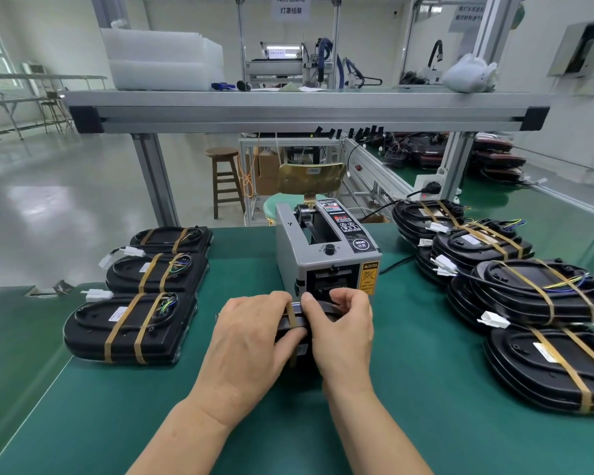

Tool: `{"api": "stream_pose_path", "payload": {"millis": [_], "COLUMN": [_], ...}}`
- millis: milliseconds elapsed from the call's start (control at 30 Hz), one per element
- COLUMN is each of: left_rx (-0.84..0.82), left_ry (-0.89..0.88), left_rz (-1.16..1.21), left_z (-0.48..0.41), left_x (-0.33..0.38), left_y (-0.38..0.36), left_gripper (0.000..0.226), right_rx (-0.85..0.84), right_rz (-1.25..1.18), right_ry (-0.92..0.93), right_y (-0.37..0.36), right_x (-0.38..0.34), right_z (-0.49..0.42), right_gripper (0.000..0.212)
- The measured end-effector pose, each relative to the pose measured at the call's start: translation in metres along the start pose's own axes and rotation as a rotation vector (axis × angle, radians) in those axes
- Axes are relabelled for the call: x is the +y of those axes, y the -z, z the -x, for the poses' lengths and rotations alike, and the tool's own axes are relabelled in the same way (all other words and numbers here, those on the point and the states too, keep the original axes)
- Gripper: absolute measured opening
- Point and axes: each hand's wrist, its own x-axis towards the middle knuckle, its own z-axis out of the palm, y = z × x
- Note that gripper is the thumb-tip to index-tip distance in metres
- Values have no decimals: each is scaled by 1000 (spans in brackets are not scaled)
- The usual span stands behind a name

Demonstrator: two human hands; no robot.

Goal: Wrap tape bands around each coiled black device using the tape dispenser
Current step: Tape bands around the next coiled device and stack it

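Both bare forearms reached in from six o'clock and converged toward twelve. The left hand (251, 344) lay palm down, knuckles up, its fingers curled toward three o'clock and its thumb pressed toward the right hand. The right hand (343, 334) sat just beside it at three o'clock, touching it at the thumbs, fingers bent over the top and thumb pointing to eleven o'clock. Both hands were closed in a grip.

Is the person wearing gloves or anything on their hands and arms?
No. The left hand and the right hand are both bare: no gloves, rings, watch or wristband show. The forearms are bare too, right down to the bottom of the picture, so no sleeves are in view. The fingernails look short and plain.
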Motion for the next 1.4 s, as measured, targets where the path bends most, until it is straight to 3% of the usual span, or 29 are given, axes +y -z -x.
{"api": "stream_pose_path", "payload": {"millis": [67,167,233,333,433,533,600,667,767,933,1167,1233,1333,1400], "left_rx": [-34,-131,-147,-88,-38,79,110,127,135,72,15,4,4,-8], "left_ry": [-16,-5,-20,-83,-42,83,157,224,299,243,278,295,309,301], "left_rz": [-40,-110,-163,-180,-99,207,459,598,656,647,732,783,810,802], "left_z": [-1,-3,-5,-4,-2,1,4,8,15,10,10,9,7,7], "left_x": [2,5,5,0,-7,-14,-10,-4,-5,-5,-18,-22,-27,-29], "left_y": [2,3,1,-2,1,0,-3,-6,-5,5,6,8,12,14], "left_gripper": [36,62,61,42,45,46,47,50,61,71,55,50,41,38], "right_rx": [-11,-6,9,-84,-356,-563,-639,-630,-613,-564,-722,-633,-273,-132], "right_rz": [-61,-159,-221,-381,-428,-379,-445,-489,-468,-360,-315,-294,-278,-316], "right_ry": [4,-62,-144,-253,-245,-199,-136,-52,55,139,90,39,-141,-237], "right_y": [0,3,9,23,40,50,50,49,45,39,37,36,30,27], "right_x": [3,9,14,22,33,42,41,34,26,25,24,24,24,22], "right_z": [-1,-5,-10,-14,-12,-9,-9,-9,-10,-6,-15,-19,-30,-40], "right_gripper": [29,15,6,22,43,70,63,54,58,60,70,64,32,11]}}
